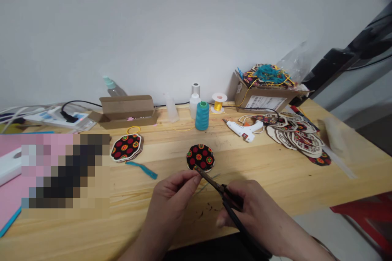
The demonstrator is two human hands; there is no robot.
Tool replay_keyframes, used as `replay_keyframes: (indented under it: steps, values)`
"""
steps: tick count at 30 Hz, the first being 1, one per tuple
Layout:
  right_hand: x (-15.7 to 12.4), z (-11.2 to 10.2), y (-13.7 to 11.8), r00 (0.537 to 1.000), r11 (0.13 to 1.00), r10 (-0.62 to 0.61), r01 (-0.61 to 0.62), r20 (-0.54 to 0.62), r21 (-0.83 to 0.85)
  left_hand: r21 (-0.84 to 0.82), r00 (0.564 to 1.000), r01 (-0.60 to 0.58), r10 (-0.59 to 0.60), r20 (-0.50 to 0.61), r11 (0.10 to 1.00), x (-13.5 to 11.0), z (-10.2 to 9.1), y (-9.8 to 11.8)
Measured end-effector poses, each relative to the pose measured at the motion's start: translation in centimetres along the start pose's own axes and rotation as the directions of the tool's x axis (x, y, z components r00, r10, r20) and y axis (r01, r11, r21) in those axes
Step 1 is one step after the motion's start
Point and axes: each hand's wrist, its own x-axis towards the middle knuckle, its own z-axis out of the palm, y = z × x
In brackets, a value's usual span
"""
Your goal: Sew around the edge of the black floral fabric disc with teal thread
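Observation:
My right hand (254, 208) grips black-handled scissors (219, 187), fingers in the handle loops. Their blades point up and left, the tip over the lower edge of a round patterned fabric piece (200, 156), black with red dots and flowers. Just below that piece, my left hand (176, 195) is closed in a pinch beside the blades; whatever its fingertips hold is too small to make out. Thin loose strands (205, 187) and dark scraps (209, 209) lie on the table between my hands.
A stack of patterned pieces (127, 147) and a teal tassel (142, 169) lie left. Behind stand a teal thread cone (202, 116), yellow spool (218, 105) and open carton (128, 118). Rightward are a glue gun (245, 129), cut-out pieces (301, 136) and a filled box (260, 100).

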Motion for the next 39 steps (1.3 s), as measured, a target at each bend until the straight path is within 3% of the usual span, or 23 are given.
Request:
replay_keyframes:
  steps: [16, 19, 24, 27, 30, 35, 39]
  values:
    - [0.3, 0.2, 0.6, 1.0, 0.999, -0.027, 0.027, -0.016, -0.018, -0.011, 1.0, 0.018, -0.018, -0.002, 1.0, 0.0, 0.0, 0.1]
    - [-0.3, -0.1, 0.4, 0.999, 0.994, -0.046, 0.045, -0.01, -0.097, -0.045, 1.0, 0.03, -0.03, -0.004, 0.999, 0.3, -0.3, -0.3]
    - [-2.1, -1.5, 0.5, 0.985, 0.949, -0.13, 0.156, 0.11, -0.275, -0.171, 0.997, 0.062, -0.067, -0.024, 0.983, 0.6, -0.9, -1.0]
    - [-2.9, -2.9, 1.9, 0.998, 0.91, -0.037, 0.053, 0.045, -0.412, -0.261, 0.995, 0.095, -0.101, -0.013, 0.961, 0.8, -1.0, -1.0]
    - [-3.3, -4.7, 4.1, 0.994, 0.833, 0.064, -0.103, -0.09, -0.543, -0.353, 0.99, 0.143, -0.138, 0.04, 0.924, 0.9, -0.9, -0.8]
    - [-3.9, -8.4, 8.6, 0.92, 0.645, 0.202, -0.384, -0.337, -0.661, -0.46, 0.98, 0.2, -0.18, 0.088, 0.865, 0.9, -0.7, -0.6]
    - [-4.2, -10.2, 10.7, 0.887, 0.588, 0.222, -0.454, -0.406, -0.67, -0.475, 0.971, 0.239, -0.209, 0.117, 0.847, 0.8, -0.5, -0.3]
